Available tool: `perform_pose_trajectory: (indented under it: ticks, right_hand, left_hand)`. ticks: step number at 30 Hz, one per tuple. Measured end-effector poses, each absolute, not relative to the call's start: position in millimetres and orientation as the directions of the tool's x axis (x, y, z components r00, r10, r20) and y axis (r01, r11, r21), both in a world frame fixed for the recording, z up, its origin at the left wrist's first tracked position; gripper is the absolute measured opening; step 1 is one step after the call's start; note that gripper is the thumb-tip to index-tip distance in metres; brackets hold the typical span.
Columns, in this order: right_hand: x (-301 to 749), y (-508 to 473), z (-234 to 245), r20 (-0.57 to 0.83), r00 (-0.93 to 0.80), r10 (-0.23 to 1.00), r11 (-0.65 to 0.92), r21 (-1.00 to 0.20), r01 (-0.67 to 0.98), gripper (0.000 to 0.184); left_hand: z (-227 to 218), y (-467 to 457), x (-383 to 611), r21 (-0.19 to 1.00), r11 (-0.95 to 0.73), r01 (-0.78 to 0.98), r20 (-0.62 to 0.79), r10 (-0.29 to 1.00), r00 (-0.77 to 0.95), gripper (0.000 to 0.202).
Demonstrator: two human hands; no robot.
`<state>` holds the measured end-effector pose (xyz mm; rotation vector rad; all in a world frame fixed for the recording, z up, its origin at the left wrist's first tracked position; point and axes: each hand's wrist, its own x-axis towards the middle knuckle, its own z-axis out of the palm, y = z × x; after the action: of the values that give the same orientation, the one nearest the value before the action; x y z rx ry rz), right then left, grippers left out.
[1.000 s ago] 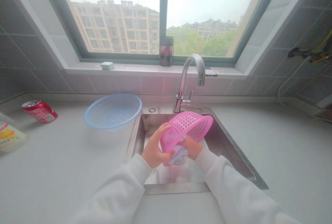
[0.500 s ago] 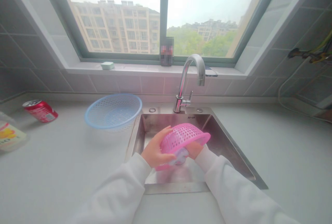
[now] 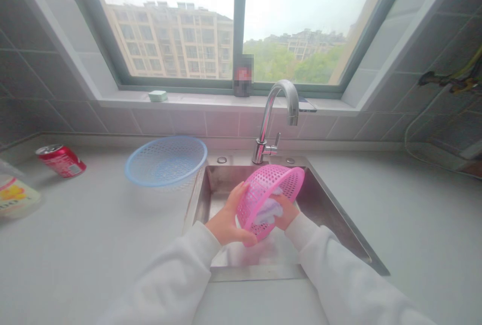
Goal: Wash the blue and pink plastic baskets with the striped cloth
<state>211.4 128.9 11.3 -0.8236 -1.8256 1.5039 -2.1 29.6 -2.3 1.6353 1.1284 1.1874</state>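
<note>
Gripping pink basket (image 3: 259, 204), cloth (image 3: 268, 212) — rim (image 3: 273, 170) inside sink edges (image 3: 339, 229)

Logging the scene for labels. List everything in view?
pink plastic basket: 1, pink, tilted over the sink
cloth: 1, pale lilac, inside the pink basket
blue basket: 1, pale blue, on counter left of sink
soda can: 1, red, lying on counter, far left
packet: 1, yellow print, counter, far left
sink: 1, stainless steel, in white counter
faucet: 1, chrome, behind sink
sponge: 1, pale green, windowsill
blurred object: 1, dark, windowsill
phone: 1, dark, windowsill
wires: bundle, yellow-green, right wall
left hand: 1, grips basket rim
right hand: 1, holds cloth
sleeves: 2, white
</note>
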Motion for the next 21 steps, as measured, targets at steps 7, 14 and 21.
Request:
perform_pose_trajectory:
  ticks: [7,14,21]
  right_hand:
    - [212,125,24,0.124,-0.683,0.720,0.267,-0.958,0.108,0.029]
    - [190,123,23,-0.089,-0.723,0.685,0.088,-0.975,0.203,0.032]
    - [189,125,15,-0.078,-0.646,0.759,0.033,-0.987,0.158,0.042]
  left_hand:
    - [8,31,4,0.895,-0.397,0.205,0.373,0.916,0.144,0.111]
    - [13,30,5,0.900,-0.399,0.174,0.397,0.917,0.048,0.102]
    - [15,32,6,0.854,-0.433,0.290,0.410,0.902,0.140,0.104]
